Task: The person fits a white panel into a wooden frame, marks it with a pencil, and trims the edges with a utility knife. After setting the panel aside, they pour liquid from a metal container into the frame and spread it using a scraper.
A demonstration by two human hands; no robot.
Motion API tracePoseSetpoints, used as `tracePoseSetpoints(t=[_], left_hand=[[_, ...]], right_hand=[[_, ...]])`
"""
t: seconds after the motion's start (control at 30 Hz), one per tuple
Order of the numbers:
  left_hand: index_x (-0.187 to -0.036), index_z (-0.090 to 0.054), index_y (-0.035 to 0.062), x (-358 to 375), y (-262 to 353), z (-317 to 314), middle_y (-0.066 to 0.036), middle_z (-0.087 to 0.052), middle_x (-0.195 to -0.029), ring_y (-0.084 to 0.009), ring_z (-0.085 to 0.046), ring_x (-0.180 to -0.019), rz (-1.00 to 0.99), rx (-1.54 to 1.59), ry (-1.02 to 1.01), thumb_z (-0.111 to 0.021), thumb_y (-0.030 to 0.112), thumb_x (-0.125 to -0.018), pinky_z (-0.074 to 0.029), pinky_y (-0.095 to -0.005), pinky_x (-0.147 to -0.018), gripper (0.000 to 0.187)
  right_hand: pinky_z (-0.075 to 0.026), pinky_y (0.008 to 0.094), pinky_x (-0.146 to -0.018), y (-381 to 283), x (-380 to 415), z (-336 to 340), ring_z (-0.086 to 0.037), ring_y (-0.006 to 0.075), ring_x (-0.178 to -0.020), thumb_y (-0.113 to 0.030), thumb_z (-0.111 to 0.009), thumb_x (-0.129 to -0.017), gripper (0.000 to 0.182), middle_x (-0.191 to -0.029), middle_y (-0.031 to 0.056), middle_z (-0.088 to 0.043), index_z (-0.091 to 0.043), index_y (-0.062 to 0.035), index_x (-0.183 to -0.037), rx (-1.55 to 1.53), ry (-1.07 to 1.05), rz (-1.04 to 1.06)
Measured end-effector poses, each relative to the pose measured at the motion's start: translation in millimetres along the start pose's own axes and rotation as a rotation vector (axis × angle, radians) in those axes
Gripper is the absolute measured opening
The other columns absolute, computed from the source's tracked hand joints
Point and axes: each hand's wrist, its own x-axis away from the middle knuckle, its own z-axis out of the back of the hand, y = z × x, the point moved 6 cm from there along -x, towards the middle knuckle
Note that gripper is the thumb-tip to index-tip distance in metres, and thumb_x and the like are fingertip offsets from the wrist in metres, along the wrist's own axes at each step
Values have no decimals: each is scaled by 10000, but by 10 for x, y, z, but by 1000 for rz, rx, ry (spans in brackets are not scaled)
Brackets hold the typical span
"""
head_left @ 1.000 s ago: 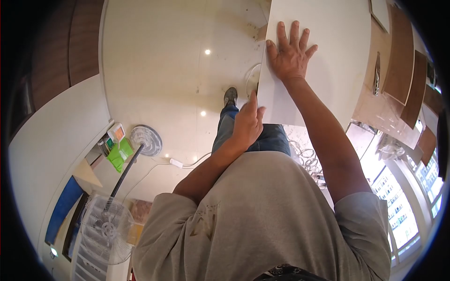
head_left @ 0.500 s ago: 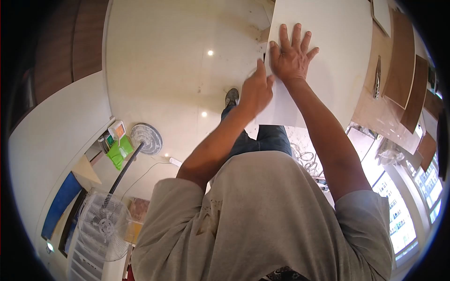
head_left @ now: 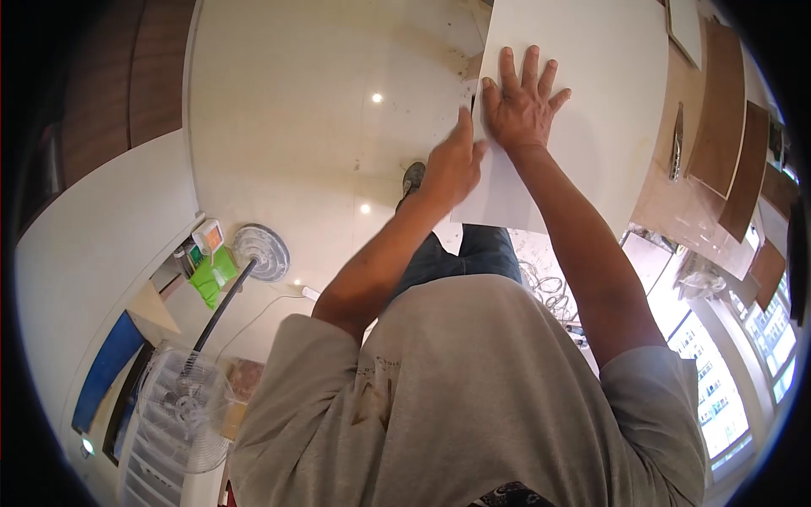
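Observation:
A large white board (head_left: 591, 110) lies before me. My right hand (head_left: 517, 110) is flat on its upper face near the left edge, palm down, fingers spread. Just left of that edge is my left hand (head_left: 452, 165), its index finger stretched forward and its thumb held apart near the board. The other fingers of this hand are largely hidden, and I make out nothing in it. A small dark strip shows at the board's edge beside the index fingertip; what it is stays unclear.
Brown panels (head_left: 718, 110) and a shiny narrow object (head_left: 677, 144) are on the right. A standing fan (head_left: 186, 406) is at the lower left, with its round base (head_left: 262, 252) and a green bag (head_left: 211, 275) nearby. Loose cable (head_left: 549, 291) lies beyond my legs.
My left hand has shifted slightly left and down, its index finger still extended. My right hand keeps its place on the board. The whole view has shifted a little.

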Motion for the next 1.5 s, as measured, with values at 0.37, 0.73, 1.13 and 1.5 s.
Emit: tracePoseSetpoints(t=[0.37,0.73,1.13,1.5], left_hand=[[-1544,-355,-37,-41,-245,119,-321,-588,-1374,-317,-602,-1295,129,364,-39,-585,237,-1030,-452,-352,-1067,626],[-1560,-327,-29,876,-245,-47,-290,-554,-1424,-377,-570,-1290,-103,207,101,-533,259,-1045,-446,-375,-1069,625],[-1566,-327,-9,471,-277,-5,-273,-510,-1486,-355,-489,-1411,-5,334,-29,-518,177,-1041,-384,-362,-1142,589],[-1560,-357,0,139,-98,68,-242,-567,-1443,-266,-563,-1322,185,498,-52,-518,206,-1048,-406,-328,-1100,575]], right_hand=[[-151,807,-1107,18,88,102,-119,496,-1527,-502,-649,-917,794,-1670,163,-201,-333,-196,-1578,11,-58,192],[-293,827,-1044,-108,492,349,-19,516,-1537,-631,-946,-456,1513,-1698,182,-42,-120,-164,-1636,174,-540,233],[-298,836,-1028,-117,497,366,-31,525,-1536,-634,-950,-461,1526,-1704,184,-28,-102,-177,-1644,181,-536,246],[-272,854,-1032,-58,497,358,-22,505,-1543,-596,-959,-455,1501,-1706,163,-39,-135,-185,-1639,117,-514,237]])
